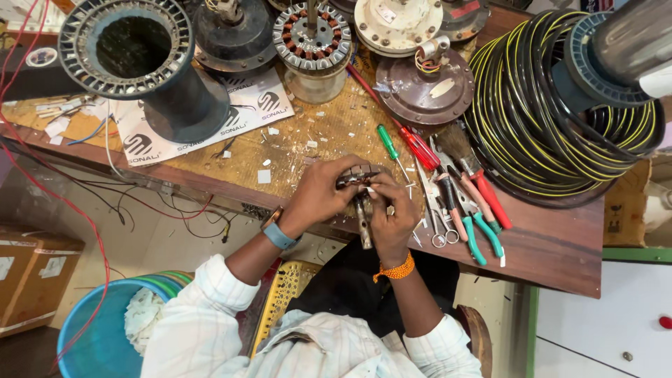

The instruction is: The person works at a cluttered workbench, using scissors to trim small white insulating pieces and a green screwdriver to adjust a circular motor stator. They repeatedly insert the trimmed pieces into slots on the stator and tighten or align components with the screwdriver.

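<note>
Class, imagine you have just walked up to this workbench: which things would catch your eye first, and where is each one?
The big coil of black-and-yellow wire at the bench's right end stands out first. Then the centre, where the left hand and right hand together hold a small wound motor core at the table's front edge. Beside them to the right lie screwdrivers and pliers with red and green handles.

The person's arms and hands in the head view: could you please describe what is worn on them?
Both hands are bare. The left hand has a blue-strapped watch at the wrist; the right hand has an orange beaded band. Pale, faintly checked shirt sleeves are rolled up near the elbows.
</note>
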